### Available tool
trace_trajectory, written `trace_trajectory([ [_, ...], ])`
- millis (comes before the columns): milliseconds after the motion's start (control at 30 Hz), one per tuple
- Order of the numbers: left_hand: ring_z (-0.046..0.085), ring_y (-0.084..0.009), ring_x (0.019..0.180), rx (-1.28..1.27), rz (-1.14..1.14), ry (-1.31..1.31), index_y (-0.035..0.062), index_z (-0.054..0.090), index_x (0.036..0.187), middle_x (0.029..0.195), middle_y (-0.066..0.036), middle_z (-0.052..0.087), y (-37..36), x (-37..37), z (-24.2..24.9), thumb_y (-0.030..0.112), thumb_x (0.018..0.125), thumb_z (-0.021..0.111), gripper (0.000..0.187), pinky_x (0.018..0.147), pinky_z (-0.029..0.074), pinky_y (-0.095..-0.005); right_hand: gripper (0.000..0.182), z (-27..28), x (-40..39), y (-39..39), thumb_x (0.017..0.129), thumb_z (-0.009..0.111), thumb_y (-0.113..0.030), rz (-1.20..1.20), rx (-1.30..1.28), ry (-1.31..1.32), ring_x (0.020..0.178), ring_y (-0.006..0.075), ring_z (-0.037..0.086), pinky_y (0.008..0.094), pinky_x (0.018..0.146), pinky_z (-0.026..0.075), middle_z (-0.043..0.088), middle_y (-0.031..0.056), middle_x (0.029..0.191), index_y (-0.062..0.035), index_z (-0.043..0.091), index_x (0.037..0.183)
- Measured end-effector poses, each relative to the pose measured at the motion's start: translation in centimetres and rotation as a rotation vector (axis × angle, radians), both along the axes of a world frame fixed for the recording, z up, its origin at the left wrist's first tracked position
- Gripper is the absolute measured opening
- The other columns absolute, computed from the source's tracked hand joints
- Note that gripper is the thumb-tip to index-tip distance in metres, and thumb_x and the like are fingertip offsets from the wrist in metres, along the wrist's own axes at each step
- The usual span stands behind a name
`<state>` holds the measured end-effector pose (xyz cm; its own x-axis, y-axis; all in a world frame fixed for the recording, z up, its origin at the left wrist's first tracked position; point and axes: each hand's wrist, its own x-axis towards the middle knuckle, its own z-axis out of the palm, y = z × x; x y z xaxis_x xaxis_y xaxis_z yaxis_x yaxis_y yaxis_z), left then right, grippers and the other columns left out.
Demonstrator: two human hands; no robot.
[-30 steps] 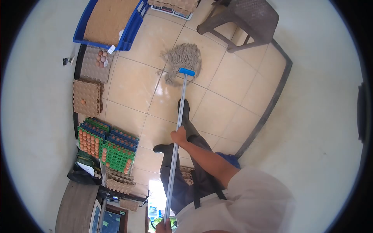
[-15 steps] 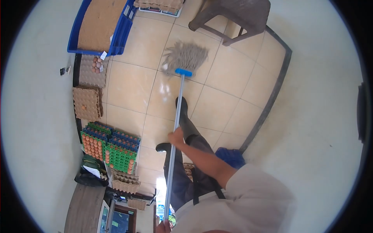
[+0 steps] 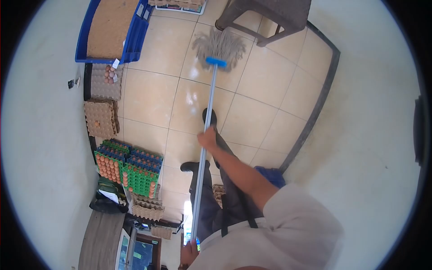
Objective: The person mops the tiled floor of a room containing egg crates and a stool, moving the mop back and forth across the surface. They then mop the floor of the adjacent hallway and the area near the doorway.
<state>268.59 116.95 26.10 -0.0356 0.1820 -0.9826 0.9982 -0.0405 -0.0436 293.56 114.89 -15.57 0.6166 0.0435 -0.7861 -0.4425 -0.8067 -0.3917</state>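
A string mop [image 3: 217,45] with grey strands and a blue clamp lies spread on the tiled floor, just in front of a brown plastic stool [image 3: 274,18]. Its long metal handle runs back toward my body. My right hand [image 3: 207,138] is wrapped round the middle of the handle, arm stretched forward. Near the bottom edge, my left hand [image 3: 189,253] grips the handle close to its upper end; part of that hand is cut off by the frame. My dark boots stand on either side of the handle.
Along the left wall are a blue bin [image 3: 140,40] of brown granular material, cardboard egg trays [image 3: 100,118] and stacked plastic trays of eggs [image 3: 140,176]. A wooden-topped cabinet [image 3: 101,238] stands nearer. A blue bundle [image 3: 271,176] lies beside my right arm, by the dark-edged wall.
The mop head has moved forward, closer to the stool, its strands now fanned outward. My right hand has gone forward with the handle, and my left hand has also shifted forward slightly.
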Motion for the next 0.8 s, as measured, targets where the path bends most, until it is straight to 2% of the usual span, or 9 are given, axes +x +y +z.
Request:
trace_trajectory([
  [167, 0.058, -0.0462, 0.071, 0.215, -0.283, -0.136, -0.0056, 0.055, 0.085, 0.067, -0.027, 0.058, -4.3, -4.3, -0.3, 0.039, 0.094, 0.037, 0.049, 0.06, 0.044, -0.0507, 0.045, 1.6, -1.4, -3.1, 0.069, 0.057, -0.016, -0.074, 0.0, 0.263, 0.096, 0.0468, 0.055, 0.0462, 0.085, 0.045, 0.055, 0.0348, 0.098, 0.0133, 0.043, 0.1],
  [233, 0.057, -0.0471, 0.075, 0.197, -0.347, -0.383, -0.0051, 0.054, 0.088, 0.072, -0.029, 0.058, -0.9, 1.0, -1.5, 0.035, 0.094, 0.038, 0.044, 0.064, 0.045, -0.051, 0.034, -1.9, 2.0, -2.7, 0.071, 0.056, -0.015, -0.054, -0.029, -0.009, 0.068, 0.037, 0.059, 0.0428, 0.06, 0.048, 0.057, 0.0272, 0.076, 0.0119, 0.046, 0.089],
  [267, 0.057, -0.0473, 0.074, -0.036, -0.095, -0.128, -0.005, 0.054, 0.09, 0.073, -0.029, 0.058, 0.4, 3.4, -3.4, 0.035, 0.094, 0.038, 0.043, 0.063, 0.044, -0.0522, 0.031, -4.0, 4.7, -2.4, 0.071, 0.056, -0.015, -0.107, -0.003, -0.029, 0.056, 0.0326, 0.058, 0.0409, 0.05, 0.047, 0.057, 0.0234, 0.067, 0.0112, 0.047, 0.085],
  [300, 0.056, -0.0473, 0.073, 0.006, -0.222, -0.164, -0.0045, 0.053, 0.088, 0.073, -0.03, 0.057, 1.7, 5.4, -5.3, 0.037, 0.094, 0.037, 0.045, 0.06, 0.043, -0.0529, 0.029, -6.1, 7.5, -1.9, 0.071, 0.057, -0.015, -0.158, 0.023, -0.05, 0.044, 0.0282, 0.058, 0.039, 0.041, 0.047, 0.057, 0.0196, 0.057, 0.0105, 0.048, 0.08],
  [467, 0.055, -0.0476, 0.066, 0.089, -0.262, -0.129, -0.0017, 0.053, 0.083, 0.066, -0.027, 0.056, 3.0, 7.5, -8.9, 0.04, 0.095, 0.032, 0.048, 0.056, 0.042, -0.0535, 0.026, -5.4, 11.7, 0.0, 0.07, 0.059, -0.015, -0.085, -0.036, -0.396, 0.043, 0.027, 0.058, 0.0386, 0.042, 0.048, 0.056, 0.0163, 0.052, 0.0079, 0.046, 0.073],
  [533, 0.058, -0.0459, 0.066, 0.065, -0.283, -0.036, -0.0014, 0.054, 0.087, 0.068, -0.028, 0.058, 0.7, 0.4, -5.4, 0.041, 0.094, 0.032, 0.049, 0.057, 0.045, -0.054, 0.034, -4.9, 4.3, -1.4, 0.069, 0.061, -0.018, -0.126, -0.079, 0.02, 0.076, 0.0389, 0.063, 0.0438, 0.066, 0.052, 0.06, 0.0278, 0.077, 0.0101, 0.049, 0.085],
  [600, 0.059, -0.0459, 0.072, 0.058, -0.161, 0.012, -0.0031, 0.055, 0.089, 0.074, -0.029, 0.059, -0.6, -2.3, -0.1, 0.041, 0.094, 0.033, 0.049, 0.063, 0.045, -0.0541, 0.04, -0.9, -3.7, -2.1, 0.07, 0.059, -0.016, -0.007, -0.112, -0.078, 0.088, 0.0441, 0.059, 0.0483, 0.077, 0.048, 0.058, 0.0321, 0.09, 0.0106, 0.045, 0.095],
  [700, 0.058, -0.0462, 0.073, 0.087, -0.121, 0.03, -0.004, 0.055, 0.088, 0.075, -0.029, 0.059, -1.7, -4.0, 2.0, 0.041, 0.094, 0.034, 0.05, 0.063, 0.045, -0.0538, 0.046, 3.6, -5.2, -1.5, 0.071, 0.057, -0.014, -0.086, -0.086, 0.315, 0.096, 0.045, 0.056, 0.046, 0.083, 0.046, 0.055, 0.0342, 0.099, 0.0111, 0.042, 0.105],
  [800, 0.058, -0.0465, 0.074, 0.132, -0.145, -0.049, -0.0048, 0.055, 0.086, 0.076, -0.029, 0.059, -2.3, -3.6, -0.2, 0.04, 0.094, 0.035, 0.05, 0.063, 0.045, -0.0535, 0.049, 0.6, -1.6, -1.9, 0.07, 0.058, -0.016, -0.04, -0.074, 0.141, 0.096, 0.0449, 0.056, 0.0454, 0.082, 0.047, 0.055, 0.034, 0.1, 0.0122, 0.042, 0.107],
])
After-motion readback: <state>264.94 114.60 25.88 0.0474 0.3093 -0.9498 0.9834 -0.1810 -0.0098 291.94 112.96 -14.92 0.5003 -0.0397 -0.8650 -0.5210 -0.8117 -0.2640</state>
